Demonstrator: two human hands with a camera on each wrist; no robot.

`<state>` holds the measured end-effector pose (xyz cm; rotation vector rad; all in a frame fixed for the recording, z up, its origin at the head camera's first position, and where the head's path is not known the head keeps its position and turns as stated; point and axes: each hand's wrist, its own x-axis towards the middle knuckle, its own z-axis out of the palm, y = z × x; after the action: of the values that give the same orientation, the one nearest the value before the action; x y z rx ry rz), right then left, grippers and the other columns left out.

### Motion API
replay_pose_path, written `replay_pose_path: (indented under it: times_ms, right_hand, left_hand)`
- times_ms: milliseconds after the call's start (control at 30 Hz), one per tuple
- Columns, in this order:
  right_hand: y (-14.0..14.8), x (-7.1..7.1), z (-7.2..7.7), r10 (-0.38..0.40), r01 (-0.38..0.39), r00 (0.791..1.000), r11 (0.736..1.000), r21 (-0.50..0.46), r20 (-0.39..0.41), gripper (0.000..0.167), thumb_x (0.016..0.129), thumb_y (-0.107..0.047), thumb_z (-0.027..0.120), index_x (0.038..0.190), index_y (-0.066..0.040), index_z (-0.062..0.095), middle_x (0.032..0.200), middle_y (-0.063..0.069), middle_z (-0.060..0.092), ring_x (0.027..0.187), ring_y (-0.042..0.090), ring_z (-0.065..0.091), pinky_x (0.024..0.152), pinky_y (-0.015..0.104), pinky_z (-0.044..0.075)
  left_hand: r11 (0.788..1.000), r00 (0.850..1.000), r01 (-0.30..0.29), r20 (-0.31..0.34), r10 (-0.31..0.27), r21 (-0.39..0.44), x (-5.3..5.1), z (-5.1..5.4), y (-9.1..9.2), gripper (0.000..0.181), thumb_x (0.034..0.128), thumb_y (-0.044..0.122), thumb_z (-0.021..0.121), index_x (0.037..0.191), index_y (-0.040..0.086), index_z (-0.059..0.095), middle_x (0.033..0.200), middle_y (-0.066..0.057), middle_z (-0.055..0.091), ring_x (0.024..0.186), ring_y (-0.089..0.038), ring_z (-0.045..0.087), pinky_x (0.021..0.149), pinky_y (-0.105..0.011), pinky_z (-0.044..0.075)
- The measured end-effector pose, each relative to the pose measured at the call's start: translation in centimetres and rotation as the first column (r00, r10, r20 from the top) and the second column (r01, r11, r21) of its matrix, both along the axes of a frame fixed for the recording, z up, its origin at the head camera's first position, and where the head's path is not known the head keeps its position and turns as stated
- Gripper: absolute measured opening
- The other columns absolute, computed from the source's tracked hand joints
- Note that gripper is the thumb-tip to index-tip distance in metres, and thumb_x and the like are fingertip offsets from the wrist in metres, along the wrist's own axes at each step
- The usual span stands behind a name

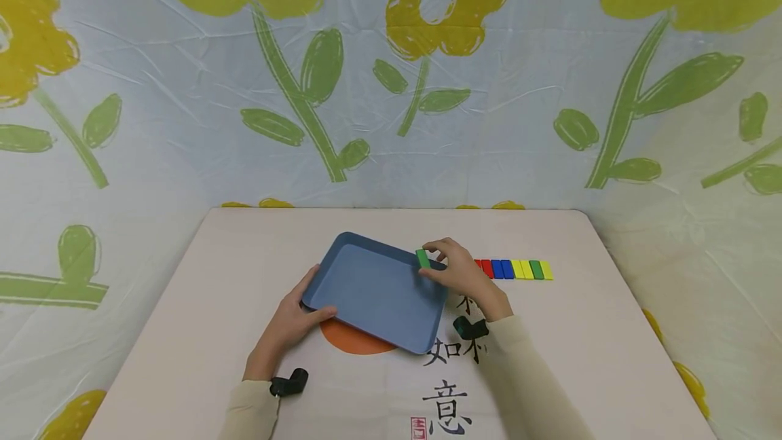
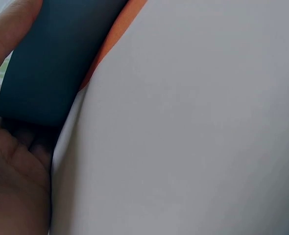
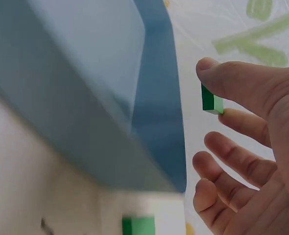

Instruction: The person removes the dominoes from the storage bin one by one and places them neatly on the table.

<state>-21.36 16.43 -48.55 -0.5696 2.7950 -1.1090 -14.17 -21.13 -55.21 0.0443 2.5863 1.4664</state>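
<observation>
A blue tray (image 1: 373, 290) lies askew, tilted in my left hand (image 1: 290, 321), which grips its left corner. The thumb is over the rim and the other fingers go beneath, as the left wrist view shows of the tray (image 2: 46, 58). Between thumb and index finger, my right hand (image 1: 458, 270) pinches a small green block (image 1: 423, 259) over the tray's far right corner. In the right wrist view that green block (image 3: 210, 100) is beside the tray wall (image 3: 159, 93), with the other fingers loosely bent. A row of coloured blocks (image 1: 516, 269) extends rightward from behind my right hand.
The row shows red, blue, yellow and green blocks; its left end is hidden. Under the tray is a white cloth with an orange disc (image 1: 354, 338) and black brush characters (image 1: 449, 409). A flower-patterned sheet (image 1: 391, 168) hangs behind the table (image 1: 275, 236).
</observation>
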Motion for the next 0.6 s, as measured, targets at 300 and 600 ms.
replay_pose_path:
  times_ms: [300, 600]
  right_hand:
    - [5.8, 0.8, -0.8, -0.098, 0.098, 0.995, 0.995, 0.003, -0.004, 0.057, 0.092, -0.029, 0.079, 0.141, -0.005, 0.06, 0.136, 0.019, 0.06, 0.114, 0.037, 0.063, 0.088, 0.051, 0.058]
    - [11.1, 1.5, -0.8, -0.172, 0.173, 0.985, 0.978, 0.118, -0.022, 0.055, 0.091, -0.026, 0.08, 0.137, -0.003, 0.062, 0.132, 0.022, 0.061, 0.108, 0.037, 0.061, 0.088, 0.054, 0.056]
  left_hand:
    - [1.0, 1.0, 0.005, -0.004, -0.005, 0.01, 0.0, -0.2, 0.0, 0.1, 0.0847, 0.048, 0.083, 0.163, 0.044, 0.021, 0.171, -0.008, 0.025, 0.155, -0.04, 0.026, 0.12, -0.066, 0.028]
    - [1.0, 1.0, 0.005, -0.003, -0.005, 0.002, 0.1, 0.1, -0.1, 0.1, 0.0845, 0.049, 0.083, 0.163, 0.044, 0.02, 0.171, -0.007, 0.024, 0.156, -0.04, 0.026, 0.12, -0.066, 0.029]
